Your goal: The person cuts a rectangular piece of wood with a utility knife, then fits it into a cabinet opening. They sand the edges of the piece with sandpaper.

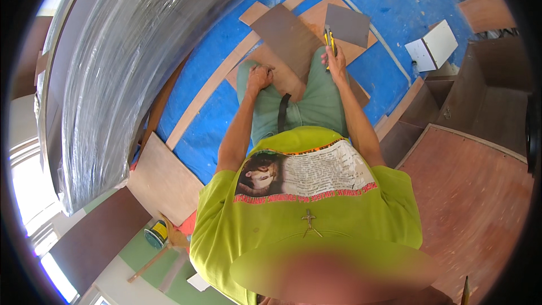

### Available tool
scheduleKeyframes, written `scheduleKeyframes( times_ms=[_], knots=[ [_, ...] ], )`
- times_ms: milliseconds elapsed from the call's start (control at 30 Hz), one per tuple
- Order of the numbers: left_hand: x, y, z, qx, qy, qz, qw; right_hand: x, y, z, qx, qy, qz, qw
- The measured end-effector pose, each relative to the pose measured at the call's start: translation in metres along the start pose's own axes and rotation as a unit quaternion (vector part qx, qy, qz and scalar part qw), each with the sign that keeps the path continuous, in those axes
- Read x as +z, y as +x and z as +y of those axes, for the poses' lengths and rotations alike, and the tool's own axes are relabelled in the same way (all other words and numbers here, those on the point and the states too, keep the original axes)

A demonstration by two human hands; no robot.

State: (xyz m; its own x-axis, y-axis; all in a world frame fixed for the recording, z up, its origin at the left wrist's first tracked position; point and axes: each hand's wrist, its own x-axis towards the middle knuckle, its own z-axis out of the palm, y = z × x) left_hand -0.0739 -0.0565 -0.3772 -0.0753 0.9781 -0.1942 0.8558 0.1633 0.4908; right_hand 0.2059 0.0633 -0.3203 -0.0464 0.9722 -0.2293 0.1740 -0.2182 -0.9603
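Note:
My right hand (335,63) is closed around a yellow and black utility knife (329,38), held upright over my right knee and pointing away from me. My left hand (261,78) rests on my left knee, its fingers draped over the inner side with nothing visible in them. Just ahead of my knees lies a dark brown board (288,34), on top of lighter plywood pieces (276,68). Beyond the knife is a smaller grey panel (347,25), overlapping another plywood piece (361,51).
Blue sheeting (209,101) covers the floor, crossed by long wood strips (209,85). A tall plastic-wrapped stack (113,79) rises at left. Brown cabinet boxes (480,90) and a large reddish panel (468,209) stand at right, near a white box (435,45).

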Motion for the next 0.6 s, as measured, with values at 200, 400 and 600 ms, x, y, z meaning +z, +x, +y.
scheduleKeyframes(
  times_ms=[200, 400, 600],
  knots=[
    [-0.002, 0.002, 0.003, -0.017, 0.049, -0.038, 0.998, 0.001, 0.003, 0.003, 0.001, 0.011, -0.004, 1.000],
    [0.036, 0.039, -0.006, -0.052, -0.109, -0.012, 0.993, 0.003, 0.002, -0.004, 0.017, -0.012, -0.006, 1.000],
    [0.134, 0.105, -0.021, -0.134, -0.427, 0.185, 0.875, 0.006, 0.001, -0.012, 0.008, -0.004, -0.013, 1.000]
  ],
)
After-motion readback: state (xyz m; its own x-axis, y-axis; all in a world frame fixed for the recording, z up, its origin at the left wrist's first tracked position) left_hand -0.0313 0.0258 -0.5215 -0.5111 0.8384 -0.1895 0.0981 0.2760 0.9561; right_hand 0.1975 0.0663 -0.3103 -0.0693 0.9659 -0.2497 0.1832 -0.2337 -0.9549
